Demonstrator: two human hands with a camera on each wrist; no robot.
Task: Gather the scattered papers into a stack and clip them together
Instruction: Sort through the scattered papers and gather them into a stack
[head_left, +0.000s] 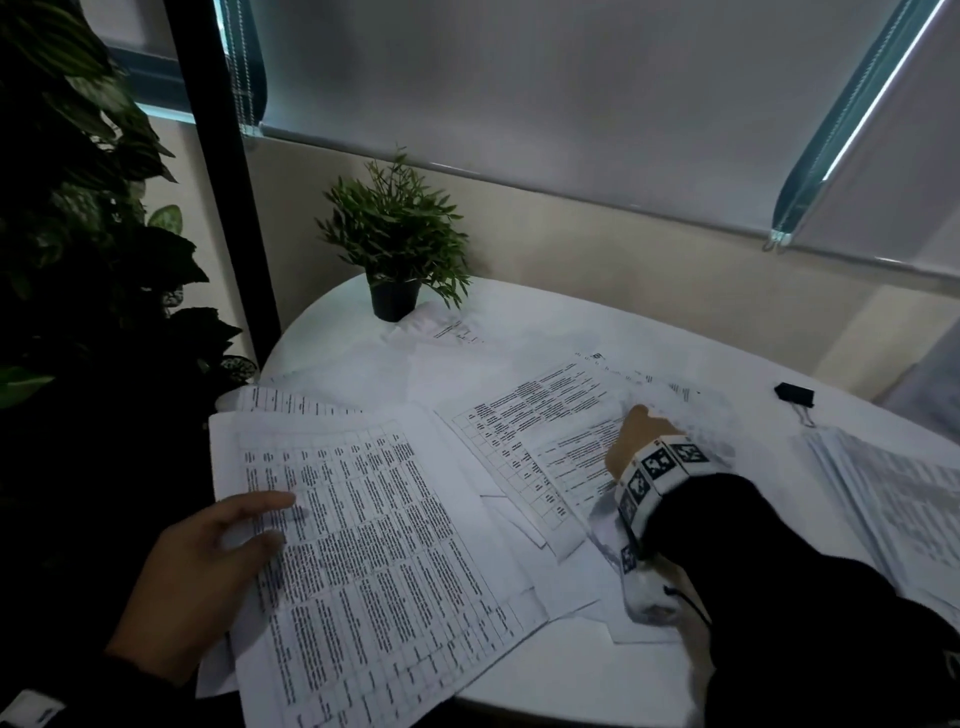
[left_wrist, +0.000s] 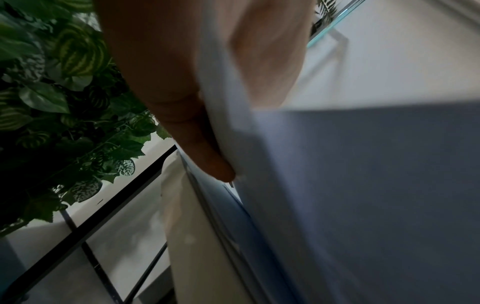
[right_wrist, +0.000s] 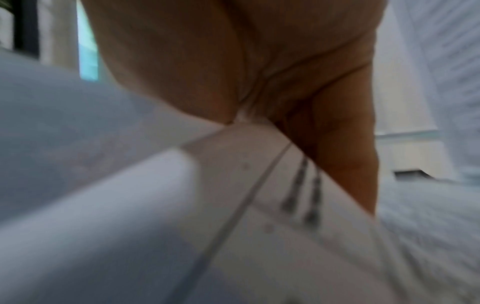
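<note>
Round white counter (head_left: 519, 670) strewn with loose white printed sheets of paper (head_left: 540, 410), overlapping at odd angles, not yet squared into 1 pile. Left hand (head_left: 192, 582) at the near-left edge, grip closed on a thick bundle of table-printed sheets (head_left: 374, 545): thumb on top in the head view, fingers (left_wrist: 182, 123) underneath in the left wrist view, the bundle overhanging the counter rim, presumably so that fingers can pass beneath and lift. Right hand (head_left: 644, 441), with a marker-patterned wristband and a dark sleeve, reached across the middle of the spread; grip apparently pinching a sheet edge between thumb and palm in the right wrist view (right_wrist: 259, 82), though blurred. Judged purpose: drawing a stray page toward the held bundle. Black binder clip (head_left: 794, 394) lying at the far right, well apart from both hands, untouched; clipping judged still ahead. Second heap of printed pages (head_left: 893, 499) at the right edge. Small green potted plant in a black pot (head_left: 395, 249) at the far rim, a sheet corner reaching its base.
</note>
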